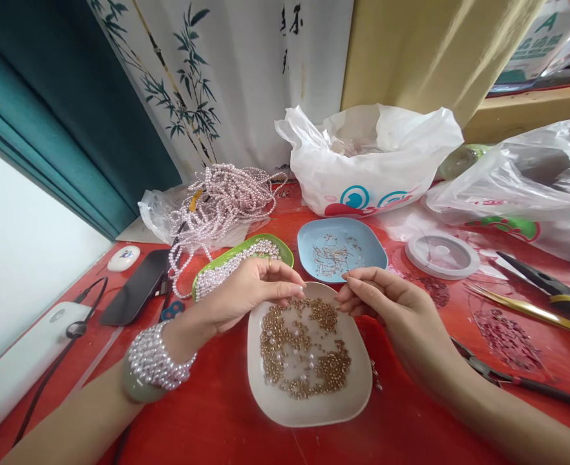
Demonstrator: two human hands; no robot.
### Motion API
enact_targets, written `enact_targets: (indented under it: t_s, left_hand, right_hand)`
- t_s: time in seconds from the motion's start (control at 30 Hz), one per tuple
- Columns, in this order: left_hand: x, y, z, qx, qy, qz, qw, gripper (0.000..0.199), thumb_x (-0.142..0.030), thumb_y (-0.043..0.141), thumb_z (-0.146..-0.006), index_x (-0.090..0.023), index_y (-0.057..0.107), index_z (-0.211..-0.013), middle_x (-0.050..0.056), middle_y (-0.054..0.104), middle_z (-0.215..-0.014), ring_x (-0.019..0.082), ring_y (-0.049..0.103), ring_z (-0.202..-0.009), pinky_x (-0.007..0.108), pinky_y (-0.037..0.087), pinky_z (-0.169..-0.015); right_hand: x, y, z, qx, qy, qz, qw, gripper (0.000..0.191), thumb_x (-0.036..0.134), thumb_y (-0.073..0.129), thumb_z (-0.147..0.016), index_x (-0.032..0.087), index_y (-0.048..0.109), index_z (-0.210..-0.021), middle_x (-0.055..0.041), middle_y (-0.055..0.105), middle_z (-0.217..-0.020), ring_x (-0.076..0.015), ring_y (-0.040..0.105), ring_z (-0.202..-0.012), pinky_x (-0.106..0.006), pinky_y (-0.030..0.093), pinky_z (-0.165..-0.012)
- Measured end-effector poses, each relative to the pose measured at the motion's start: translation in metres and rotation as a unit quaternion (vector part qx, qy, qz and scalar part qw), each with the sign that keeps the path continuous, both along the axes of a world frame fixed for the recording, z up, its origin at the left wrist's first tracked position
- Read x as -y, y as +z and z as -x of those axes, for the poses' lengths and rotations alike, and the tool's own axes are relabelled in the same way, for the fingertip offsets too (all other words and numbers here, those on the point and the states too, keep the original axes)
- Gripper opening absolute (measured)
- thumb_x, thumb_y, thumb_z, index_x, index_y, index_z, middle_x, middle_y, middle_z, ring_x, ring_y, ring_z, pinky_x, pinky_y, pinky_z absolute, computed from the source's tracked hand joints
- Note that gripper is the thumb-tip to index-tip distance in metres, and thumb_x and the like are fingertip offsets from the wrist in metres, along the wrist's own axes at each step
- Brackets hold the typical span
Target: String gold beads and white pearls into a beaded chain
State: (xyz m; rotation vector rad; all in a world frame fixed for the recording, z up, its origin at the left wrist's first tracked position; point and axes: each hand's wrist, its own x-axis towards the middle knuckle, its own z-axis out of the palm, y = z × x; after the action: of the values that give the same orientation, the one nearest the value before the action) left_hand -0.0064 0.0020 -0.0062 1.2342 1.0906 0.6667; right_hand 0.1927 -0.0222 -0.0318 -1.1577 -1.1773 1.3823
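My left hand (260, 287) is closed in a pinch above the upper left rim of a white tray (309, 413). Across from it, my right hand (377, 294) pinches at the tray's upper right rim. Whatever lies between the fingers of either hand is too small to make out. Gold beads (333, 371) and a few pale pearl beads are scattered in the white tray. Behind my left hand, a green tray (287, 253) holds pearl beads (227, 268). A blue tray (307, 239) with small metal pins (331, 258) stands behind the gap between my hands.
Strands of pearl beads (227, 194) are heaped at the back left. A phone (137, 287) and a white power bank (37, 361) lie left. Plastic bags (362, 168) stand behind. On the right are a round clear lid (443, 255), gold tweezers (532, 307) and pliers (532, 274).
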Motion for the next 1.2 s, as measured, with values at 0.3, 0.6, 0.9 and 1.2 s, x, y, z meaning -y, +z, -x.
enact_targets:
  t_s: [0.3, 0.6, 0.9, 1.2]
  left_hand:
    - [0.008, -0.003, -0.007, 0.053, 0.033, 0.008, 0.998, 0.014, -0.02, 0.071, -0.063, -0.014, 0.067, -0.075, 0.002, 0.062, -0.074, 0.008, 0.054, -0.064, 0.023, 0.046, -0.065]
    - [0.015, -0.006, -0.013, 0.118, 0.034, 0.019, 0.992, 0.014, -0.022, 0.07, -0.067, -0.014, 0.067, -0.078, 0.001, 0.061, -0.076, 0.007, 0.055, -0.066, 0.021, 0.044, -0.065]
    - [0.015, -0.012, -0.012, 0.142, 0.028, 0.024, 0.989, 0.012, -0.019, 0.068, -0.069, -0.014, 0.068, -0.08, 0.003, 0.063, -0.078, 0.007, 0.056, -0.066, 0.021, 0.045, -0.064]
    - [0.014, -0.013, -0.011, 0.138, 0.018, 0.021, 0.99, 0.013, -0.021, 0.07, -0.067, -0.014, 0.068, -0.079, 0.003, 0.063, -0.08, 0.008, 0.056, -0.065, 0.023, 0.045, -0.063]
  right_hand:
    - [0.005, 0.007, 0.003, 0.027, 0.018, -0.037, 0.999, 0.014, 0.031, 0.054, -0.077, 0.019, 0.056, -0.07, -0.0009, 0.064, -0.061, -0.0113, 0.06, -0.054, -0.023, 0.05, -0.053]
    - [0.023, 0.012, 0.014, 0.081, 0.101, -0.003, 0.992, 0.012, 0.021, 0.052, -0.074, 0.018, 0.051, -0.062, -0.0006, 0.064, -0.057, -0.0089, 0.057, -0.047, -0.022, 0.046, -0.047]
    - [0.021, 0.01, 0.016, 0.081, 0.096, 0.005, 0.992, 0.013, 0.019, 0.05, -0.075, 0.018, 0.05, -0.062, 0.0, 0.063, -0.058, -0.0084, 0.058, -0.049, -0.021, 0.046, -0.05]
    - [0.021, 0.009, 0.015, 0.091, 0.106, -0.002, 0.99, 0.014, 0.021, 0.05, -0.076, 0.017, 0.05, -0.063, 0.0002, 0.063, -0.058, -0.008, 0.057, -0.049, -0.02, 0.045, -0.049]
